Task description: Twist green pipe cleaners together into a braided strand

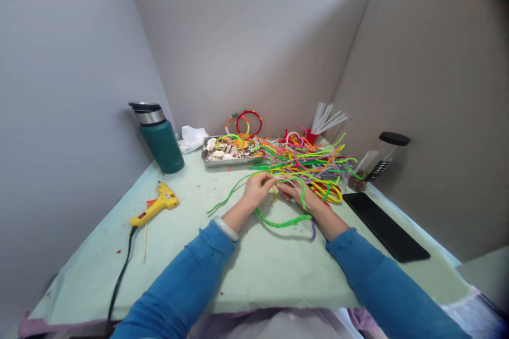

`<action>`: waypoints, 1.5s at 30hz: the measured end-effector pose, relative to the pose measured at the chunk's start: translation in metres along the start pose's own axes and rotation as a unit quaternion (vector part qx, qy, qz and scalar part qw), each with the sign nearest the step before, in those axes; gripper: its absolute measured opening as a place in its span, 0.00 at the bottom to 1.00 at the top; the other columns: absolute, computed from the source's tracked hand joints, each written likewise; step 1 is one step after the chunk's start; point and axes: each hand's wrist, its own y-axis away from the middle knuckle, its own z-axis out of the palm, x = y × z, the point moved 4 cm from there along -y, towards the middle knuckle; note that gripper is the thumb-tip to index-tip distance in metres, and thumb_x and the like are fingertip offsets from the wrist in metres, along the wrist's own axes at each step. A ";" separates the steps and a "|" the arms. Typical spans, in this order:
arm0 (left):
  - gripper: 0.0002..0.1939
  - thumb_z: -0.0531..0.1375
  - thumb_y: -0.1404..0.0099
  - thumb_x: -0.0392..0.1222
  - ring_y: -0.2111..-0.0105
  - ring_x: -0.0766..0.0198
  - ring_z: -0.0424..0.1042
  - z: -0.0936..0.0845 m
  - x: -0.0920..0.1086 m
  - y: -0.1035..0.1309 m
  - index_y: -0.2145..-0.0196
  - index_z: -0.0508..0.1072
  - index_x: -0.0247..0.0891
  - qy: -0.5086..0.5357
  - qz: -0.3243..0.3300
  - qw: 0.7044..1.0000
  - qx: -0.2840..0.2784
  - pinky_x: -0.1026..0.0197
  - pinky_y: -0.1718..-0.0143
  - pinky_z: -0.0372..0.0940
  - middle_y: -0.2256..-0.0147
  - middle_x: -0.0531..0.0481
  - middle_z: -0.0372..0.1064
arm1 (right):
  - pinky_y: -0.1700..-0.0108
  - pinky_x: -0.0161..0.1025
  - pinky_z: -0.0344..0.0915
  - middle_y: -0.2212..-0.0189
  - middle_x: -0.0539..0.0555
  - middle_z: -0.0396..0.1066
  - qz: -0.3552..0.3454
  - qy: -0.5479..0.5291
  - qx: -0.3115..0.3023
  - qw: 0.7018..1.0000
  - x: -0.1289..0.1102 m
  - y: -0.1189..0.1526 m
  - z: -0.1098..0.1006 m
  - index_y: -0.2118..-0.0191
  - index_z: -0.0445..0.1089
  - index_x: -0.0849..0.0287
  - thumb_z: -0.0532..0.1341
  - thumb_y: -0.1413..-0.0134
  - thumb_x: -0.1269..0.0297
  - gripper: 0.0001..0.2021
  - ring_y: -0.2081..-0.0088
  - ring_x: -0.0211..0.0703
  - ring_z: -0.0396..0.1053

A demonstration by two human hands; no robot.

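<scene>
My left hand (256,190) is closed in a pinch, its thumb and index fingertip meeting close to the right fingers. A thin green pipe cleaner (228,202) trails from it to the left. My right hand (296,190) is also closed, with a bright green pipe cleaner (303,190) and a thin whitish strand looping over its back. Beneath both hands curves a thicker fuzzy green band (282,223), with a purple end (313,232) hanging near its right tip. What exactly lies between the fingertips is partly hidden.
Behind the hands spreads a heap of coloured pipe cleaners (306,156). A metal tray of shells (233,161) and two decorated rings (249,123) stand at the back. Left are a yellow glue gun (155,206) and green bottle (161,145); right, a black phone-like slab (385,228) and clear jar (382,156).
</scene>
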 end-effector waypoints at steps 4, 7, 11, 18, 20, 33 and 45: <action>0.11 0.54 0.42 0.44 0.73 0.70 0.63 0.001 0.000 0.000 0.70 0.71 0.34 -0.001 0.001 1.000 -0.007 0.69 0.70 0.58 0.73 0.53 0.68 | 0.80 0.33 0.48 0.85 0.46 0.56 -0.008 0.010 0.000 1.000 0.004 0.000 -0.001 0.72 0.66 0.58 0.60 0.58 0.48 0.16 0.82 0.33 0.51; 0.11 0.54 0.42 0.45 0.73 0.70 0.63 0.002 -0.002 0.000 0.70 0.71 0.34 -0.004 -0.002 1.000 -0.010 0.69 0.71 0.57 0.74 0.53 0.67 | 0.79 0.33 0.49 0.84 0.47 0.57 -0.010 0.012 -0.007 1.000 0.008 0.000 -0.002 0.71 0.66 0.57 0.59 0.57 0.49 0.16 0.81 0.33 0.51; 0.12 0.54 0.42 0.46 0.74 0.71 0.62 0.003 -0.002 -0.001 0.71 0.71 0.34 0.004 0.001 1.000 -0.014 0.69 0.72 0.56 0.75 0.53 0.67 | 0.79 0.33 0.49 0.83 0.46 0.55 -0.021 0.003 -0.008 1.000 0.016 -0.002 -0.005 0.68 0.67 0.58 0.58 0.54 0.51 0.15 0.81 0.33 0.51; 0.14 0.54 0.43 0.48 0.78 0.72 0.57 0.005 -0.001 -0.001 0.72 0.71 0.33 0.019 -0.021 0.999 -0.030 0.68 0.76 0.52 0.79 0.54 0.63 | 0.79 0.32 0.50 0.82 0.45 0.56 -0.005 -0.003 -0.015 1.000 0.020 -0.003 -0.005 0.63 0.66 0.61 0.59 0.53 0.54 0.16 0.81 0.31 0.52; 0.14 0.54 0.43 0.48 0.78 0.72 0.57 0.005 -0.001 -0.001 0.72 0.71 0.33 0.024 -0.023 0.999 -0.034 0.68 0.76 0.52 0.79 0.55 0.62 | 0.79 0.32 0.50 0.82 0.45 0.56 0.003 -0.010 -0.009 1.000 0.016 -0.003 -0.003 0.63 0.66 0.61 0.60 0.54 0.53 0.16 0.81 0.31 0.52; 0.13 0.54 0.43 0.47 0.78 0.72 0.56 0.006 -0.003 -0.002 0.72 0.71 0.33 0.059 -0.026 0.997 -0.038 0.69 0.76 0.52 0.79 0.55 0.60 | 0.79 0.32 0.49 0.84 0.45 0.56 0.002 0.009 -0.010 1.000 0.009 -0.003 -0.001 0.66 0.66 0.62 0.59 0.55 0.49 0.19 0.82 0.31 0.51; 0.14 0.54 0.44 0.48 0.78 0.72 0.56 0.006 -0.004 -0.002 0.73 0.71 0.33 0.059 -0.032 0.997 -0.039 0.69 0.75 0.52 0.79 0.55 0.61 | 0.80 0.32 0.49 0.83 0.46 0.57 -0.006 0.013 -0.011 1.000 0.014 -0.004 -0.002 0.63 0.66 0.62 0.59 0.54 0.49 0.19 0.82 0.31 0.52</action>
